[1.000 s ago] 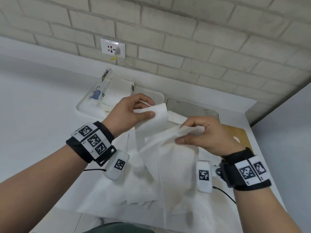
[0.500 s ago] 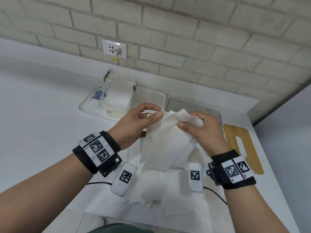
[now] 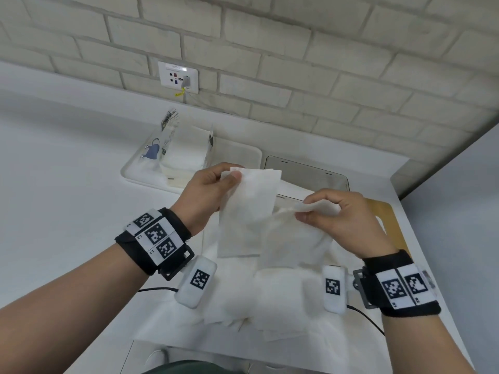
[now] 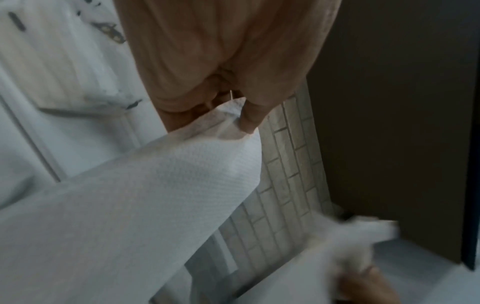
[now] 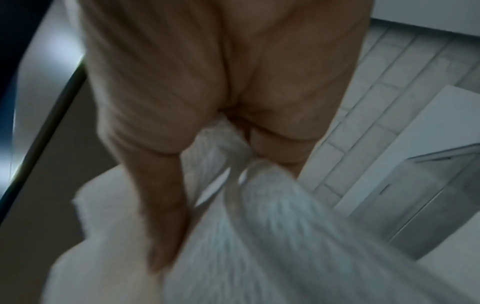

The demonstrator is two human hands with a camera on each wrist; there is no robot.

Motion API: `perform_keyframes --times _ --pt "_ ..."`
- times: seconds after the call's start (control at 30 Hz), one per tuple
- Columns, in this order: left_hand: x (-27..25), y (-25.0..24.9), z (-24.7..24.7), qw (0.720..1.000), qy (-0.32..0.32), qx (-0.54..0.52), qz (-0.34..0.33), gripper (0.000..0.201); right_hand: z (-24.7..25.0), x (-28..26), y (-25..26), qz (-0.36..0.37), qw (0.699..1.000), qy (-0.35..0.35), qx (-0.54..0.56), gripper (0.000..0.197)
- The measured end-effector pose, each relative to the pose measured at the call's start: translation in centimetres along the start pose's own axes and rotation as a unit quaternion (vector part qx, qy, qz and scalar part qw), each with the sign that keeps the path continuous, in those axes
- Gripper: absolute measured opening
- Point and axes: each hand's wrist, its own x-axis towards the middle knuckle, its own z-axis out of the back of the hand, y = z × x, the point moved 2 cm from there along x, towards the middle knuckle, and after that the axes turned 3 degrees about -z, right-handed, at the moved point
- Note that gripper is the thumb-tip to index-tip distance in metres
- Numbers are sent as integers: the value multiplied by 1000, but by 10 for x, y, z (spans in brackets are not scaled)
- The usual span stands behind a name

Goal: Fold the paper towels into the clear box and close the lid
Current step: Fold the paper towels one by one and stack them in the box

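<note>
Both hands hold one white paper towel (image 3: 249,214) up above the counter. My left hand (image 3: 213,190) pinches its top left corner between thumb and fingers, and a folded panel hangs down from there. My right hand (image 3: 334,214) grips the towel's other bunched end (image 5: 259,216), lower and to the right. In the left wrist view the towel (image 4: 145,197) drapes from my fingertips (image 4: 249,121). The clear box (image 3: 307,172) lies behind the hands, partly hidden by the towel. Several more loose towels (image 3: 243,303) lie spread on the counter under my wrists.
A white tray (image 3: 237,153) at the back left holds an opened pack of paper towels (image 3: 183,147). A wooden board (image 3: 388,220) lies at the right, mostly behind my right hand. A brick wall with a socket (image 3: 178,76) runs behind. A grey wall stands on the right.
The hands were close together on the bunched towel; now they have drawn apart, the left holding its corner up and the right moving down and to the right, stretching the towel.
</note>
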Motion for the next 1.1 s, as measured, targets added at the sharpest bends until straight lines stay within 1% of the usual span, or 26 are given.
perform_keyframes --times 0.03,0.07,0.1,0.13,0.2,0.23,0.37,0.47,0.5,0.57,0.6,0.67,0.7,0.73,0.83,0.9,1.0,1.03,1.07,1.1 --pt "0 1 1 1000 -2 10 -6 20 2 -3 2 -3 1000 16 16 15" --pt "0 3 1 1000 1 18 -7 21 4 -4 3 -7 999 15 38 16" --pt "-2 5 0 1000 11 21 -4 22 5 -3 3 -12 998 4 60 22" --pt "-5 7 -3 999 22 24 1 24 4 -2 4 -22 996 -13 87 24" --pt "-11 8 -11 999 47 23 9 30 -3 2 4 -38 990 -45 131 18" --pt "-14 8 -15 998 53 17 11 30 -7 5 2 -51 986 -57 145 18" --pt "-19 9 -23 999 38 -22 31 26 -25 10 -7 -106 974 -73 186 27" --pt "-22 9 -23 994 35 -77 62 28 -33 10 -11 -123 975 -86 165 25" --pt "-23 10 -23 992 43 -92 70 34 -35 10 -11 -126 975 -91 161 24" --pt "-25 14 -23 992 54 -88 71 48 -38 10 -11 -131 972 -104 163 25" --pt "-26 16 -22 993 55 -78 63 48 -39 10 -11 -132 971 -111 165 26" --pt "-27 20 -22 995 53 -73 52 35 -39 10 -10 -130 972 -128 151 28" --pt "-27 20 -22 995 43 -77 55 29 -38 10 -11 -124 974 -138 130 28" --pt "-28 20 -22 994 32 -82 58 26 -36 9 -11 -115 977 -149 104 29" --pt "-26 18 -20 995 8 -83 62 27 -31 8 -14 -77 978 -189 33 31" --pt "-24 18 -19 996 -5 -71 53 26 -28 6 -17 -68 977 -202 9 32" --pt "-17 19 -12 998 -42 -37 24 26 -18 0 -18 -76 979 -191 -20 26" --pt "-15 17 -9 998 -51 -27 15 27 -13 -2 -15 -72 982 -171 -28 24" --pt "-13 16 -6 998 -57 -16 8 27 -8 -4 -10 -62 988 -136 -29 23" --pt "-12 15 -3 998 -56 -5 5 27 -5 -6 -2 -46 995 -86 -25 23"
